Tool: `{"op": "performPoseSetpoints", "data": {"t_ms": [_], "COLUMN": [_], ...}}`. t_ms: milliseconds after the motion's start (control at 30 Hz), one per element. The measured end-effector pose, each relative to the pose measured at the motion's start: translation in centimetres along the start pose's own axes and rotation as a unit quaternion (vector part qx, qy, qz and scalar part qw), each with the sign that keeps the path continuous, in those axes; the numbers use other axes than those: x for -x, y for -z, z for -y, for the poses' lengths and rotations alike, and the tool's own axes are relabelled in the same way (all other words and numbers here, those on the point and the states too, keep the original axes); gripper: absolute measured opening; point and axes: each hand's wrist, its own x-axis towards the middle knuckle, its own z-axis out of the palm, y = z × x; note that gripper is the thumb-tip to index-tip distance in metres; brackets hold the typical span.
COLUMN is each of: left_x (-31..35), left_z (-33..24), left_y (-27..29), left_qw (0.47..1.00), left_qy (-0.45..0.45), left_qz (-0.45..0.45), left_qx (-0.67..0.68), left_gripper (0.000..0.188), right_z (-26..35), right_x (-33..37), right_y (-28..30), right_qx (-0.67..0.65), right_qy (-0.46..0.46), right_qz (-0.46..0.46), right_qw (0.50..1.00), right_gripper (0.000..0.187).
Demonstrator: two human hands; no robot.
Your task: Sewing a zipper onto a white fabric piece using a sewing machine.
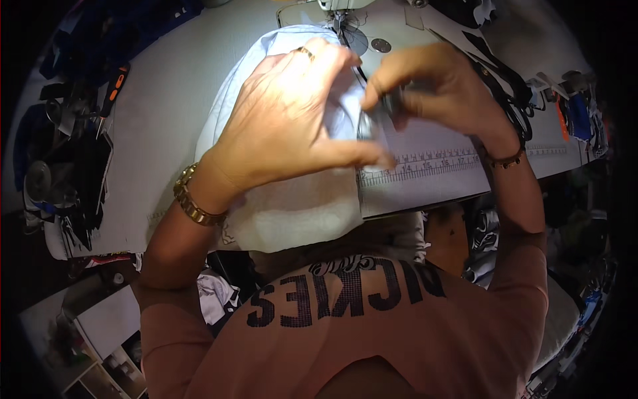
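Head view, cloth: I see the pale cloth (292, 216) on the tabletop (159, 120), long axis leading away from the sewing machine (342, 5).
Left hand (286, 113): nearer, over the cloth, thumb spread from fingers.
Right hand (435, 90): beside its right edge, fingers curled; blur, so I can't tell whether they pinch anything.

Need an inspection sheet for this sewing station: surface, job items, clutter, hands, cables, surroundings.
Surface: pale table, ruler strip near its front edge
Job items: white cloth before the sewing machine
Clutter: black-handled scissors right; orange-and-black tool left; small round disc near the machine
Hands: left hand over the cloth, thumb spread; right hand blurred, grip unclear
Cables: nothing seen for certain
Surroundings: dark fabric upper left; outer edges too dark to read
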Motion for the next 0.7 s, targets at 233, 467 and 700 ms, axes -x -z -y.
{"op": "performPoseSetpoints", "data": {"t_ms": [233,467,700], "left_x": [-0.3,0.5,0.2], "left_z": [2.8,3.7,4.2], "left_y": [0.4,0.8,0.5], "left_qw": [0.942,0.88,0.908], "left_qy": [0.143,0.281,0.229], "left_qz": [-0.135,-0.142,-0.113], "left_qx": [0.271,0.355,0.333], "left_gripper": [0.023,0.028,0.029], "right_z": [-2.3,-3.7,-4.2], "right_x": [-0.8,-0.3,-0.9], "right_y": [0.8,0.4,-0.9], "right_qx": [-0.001,0.341,0.333], "right_qy": [0.136,0.015,0.122], "right_qz": [-0.216,-0.14,-0.108], "right_qw": [0.967,0.929,0.929], "right_gripper": [0.03,0.015,0.015]}}
